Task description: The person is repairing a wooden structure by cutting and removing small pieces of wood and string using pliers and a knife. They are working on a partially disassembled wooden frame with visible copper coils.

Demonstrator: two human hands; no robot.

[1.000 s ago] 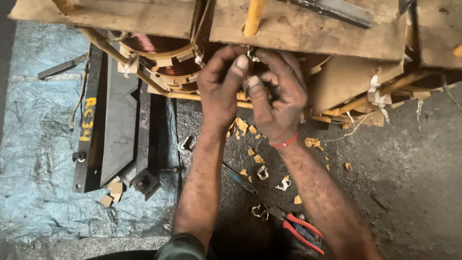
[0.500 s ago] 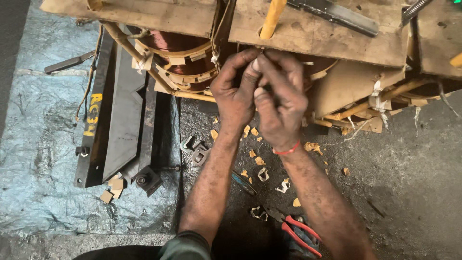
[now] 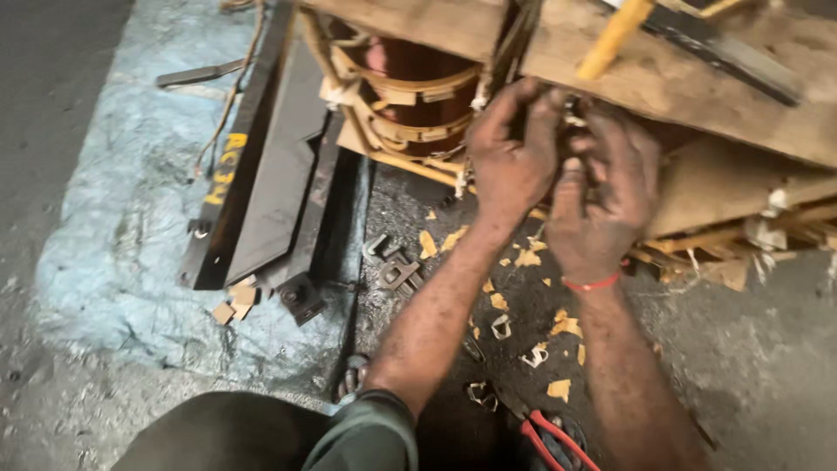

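My left hand (image 3: 513, 157) and my right hand (image 3: 602, 196) are pressed together at the edge of a wooden board (image 3: 697, 78), their fingers closed around something small at the winding that I cannot make out. A red band circles my right wrist. Just left of my hands sits a copper coil (image 3: 410, 92) wrapped in yellowish strips. A yellow-handled tool (image 3: 615, 37) lies across the board above my fingers.
A black steel frame (image 3: 261, 174) lies at the left on a crumpled blue sheet (image 3: 113, 244). Paper scraps and small metal clips (image 3: 501, 327) litter the dark floor. Red-handled pliers (image 3: 549, 436) lie near my right forearm. Splintered wood strips (image 3: 741, 235) stick out at the right.
The view has shifted, so both hands sit further right in the frame. The fingers have kept working at the same spot on the winding.
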